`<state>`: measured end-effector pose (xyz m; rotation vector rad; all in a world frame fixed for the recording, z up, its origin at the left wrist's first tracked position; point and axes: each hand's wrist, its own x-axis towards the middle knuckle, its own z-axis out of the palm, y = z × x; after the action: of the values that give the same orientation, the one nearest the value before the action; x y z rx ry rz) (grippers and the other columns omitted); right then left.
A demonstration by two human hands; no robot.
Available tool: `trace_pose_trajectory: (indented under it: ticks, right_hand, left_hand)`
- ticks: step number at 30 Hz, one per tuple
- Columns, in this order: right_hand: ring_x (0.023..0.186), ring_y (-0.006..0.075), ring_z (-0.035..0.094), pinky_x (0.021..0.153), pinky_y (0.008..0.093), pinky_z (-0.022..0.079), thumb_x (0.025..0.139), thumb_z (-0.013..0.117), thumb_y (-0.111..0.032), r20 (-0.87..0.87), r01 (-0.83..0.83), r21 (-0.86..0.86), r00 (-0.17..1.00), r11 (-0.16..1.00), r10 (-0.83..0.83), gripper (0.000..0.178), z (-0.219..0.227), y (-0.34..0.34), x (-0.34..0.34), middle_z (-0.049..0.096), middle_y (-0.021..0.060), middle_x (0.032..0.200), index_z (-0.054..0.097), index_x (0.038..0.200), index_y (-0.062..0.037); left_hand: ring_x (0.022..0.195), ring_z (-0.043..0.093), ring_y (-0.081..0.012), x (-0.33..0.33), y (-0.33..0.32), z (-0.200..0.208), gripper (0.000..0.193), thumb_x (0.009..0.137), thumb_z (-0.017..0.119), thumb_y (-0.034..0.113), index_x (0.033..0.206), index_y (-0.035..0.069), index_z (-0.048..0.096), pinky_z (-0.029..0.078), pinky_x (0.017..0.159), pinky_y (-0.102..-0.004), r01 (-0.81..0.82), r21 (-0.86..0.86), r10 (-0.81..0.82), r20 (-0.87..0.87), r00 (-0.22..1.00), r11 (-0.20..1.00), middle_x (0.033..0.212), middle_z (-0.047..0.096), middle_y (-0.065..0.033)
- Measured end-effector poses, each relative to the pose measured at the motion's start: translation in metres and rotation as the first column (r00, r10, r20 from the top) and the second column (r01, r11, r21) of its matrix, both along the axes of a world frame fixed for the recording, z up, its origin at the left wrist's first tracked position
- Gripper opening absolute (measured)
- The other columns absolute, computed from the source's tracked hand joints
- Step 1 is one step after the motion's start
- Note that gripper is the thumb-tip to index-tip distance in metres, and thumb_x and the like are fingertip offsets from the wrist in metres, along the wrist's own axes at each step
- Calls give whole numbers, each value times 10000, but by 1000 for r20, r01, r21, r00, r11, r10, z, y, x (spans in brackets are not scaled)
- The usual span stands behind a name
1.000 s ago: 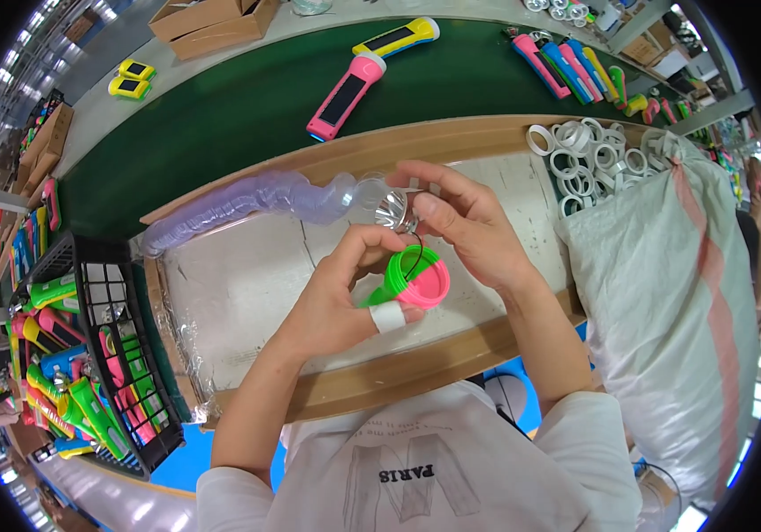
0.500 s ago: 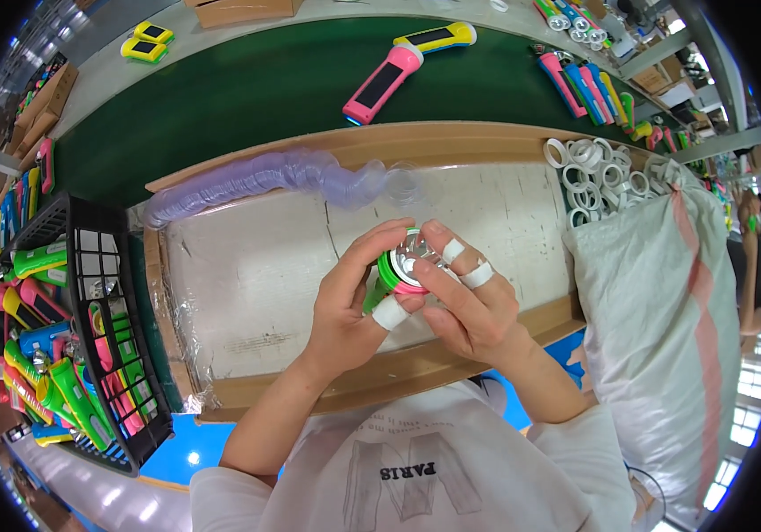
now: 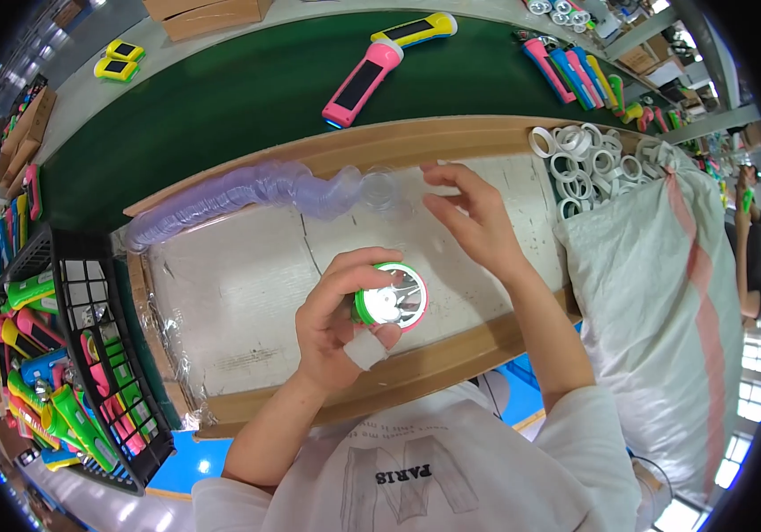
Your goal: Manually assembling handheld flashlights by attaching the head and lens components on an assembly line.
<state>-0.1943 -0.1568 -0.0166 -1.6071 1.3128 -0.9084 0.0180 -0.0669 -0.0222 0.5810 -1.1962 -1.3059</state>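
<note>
My left hand (image 3: 327,319), with white tape round the thumb, grips a green and pink flashlight (image 3: 393,300). Its shiny reflector faces up, ringed in white; the rest of the body is hidden by the hand. My right hand (image 3: 480,220) hovers over the tray, apart from the flashlight, fingers spread and nothing visible in them. Closest to its fingertips is the end of a long row of clear round lenses (image 3: 247,197) lying along the tray's far side. White rings (image 3: 595,164) are heaped at the far right corner.
A cardboard-edged tray (image 3: 247,355) lies before me. At left stands a black crate (image 3: 88,284) full of coloured flashlights. A white woven sack (image 3: 647,310) bulges at right. Beyond, a pink flashlight (image 3: 363,84) and a yellow flashlight (image 3: 416,31) lie on the green belt (image 3: 203,106).
My right hand has left the flashlight and moved up and right, toward the end of the lens row. The left hand has come slightly lower with the flashlight, now with its reflector uncovered.
</note>
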Motion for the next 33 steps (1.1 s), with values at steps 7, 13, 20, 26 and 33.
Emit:
trace_pose_trajectory:
  ticks: [7,13,20,26,33]
  right_hand:
    - [920,340,579,759,407,512,768,786,-167,-632,-308,-328,774,893,35,326,-35,-41,21,633,142,996,580,987,-42]
    - [820,276,590,722,383,500,755,791,-147,-591,-226,-415,803,881,-72,331,-36,-35,21,626,111,809,581,989,-43]
    - [755,103,584,671,258,474,867,699,-125,-18,49,237,999,970,-46,150,-22,-43,-9,644,20,829,650,958,-16]
    - [724,107,546,638,255,447,891,696,-190,655,-386,355,753,852,68,159,58,2,-4,607,11,849,654,865,-39]
    - [779,57,537,661,207,432,902,685,-93,435,-251,401,899,881,59,99,73,40,22,558,-7,861,647,876,-5]
  left_hand:
    - [1074,597,-234,-2,-5,0,497,678,699,-68,1157,18,594,483,903,-324,49,-26,-48,1,999,998,1287,534,-196]
    - [1085,589,-230,-3,-3,2,496,689,695,-66,1166,23,591,476,912,-317,43,-34,-42,33,999,998,1290,534,-197]
    - [1144,543,-223,-6,1,5,484,733,674,-68,1194,22,562,440,972,-329,64,19,-64,-13,998,998,1322,494,-189]
    - [1172,522,-225,-7,6,4,576,778,657,-52,1303,20,433,439,991,-351,14,36,-14,-5,1000,999,1330,484,-185]
    - [1203,523,-257,-16,7,5,566,802,730,-3,1276,20,420,438,1011,-375,0,31,-1,7,1000,1000,1335,485,-196]
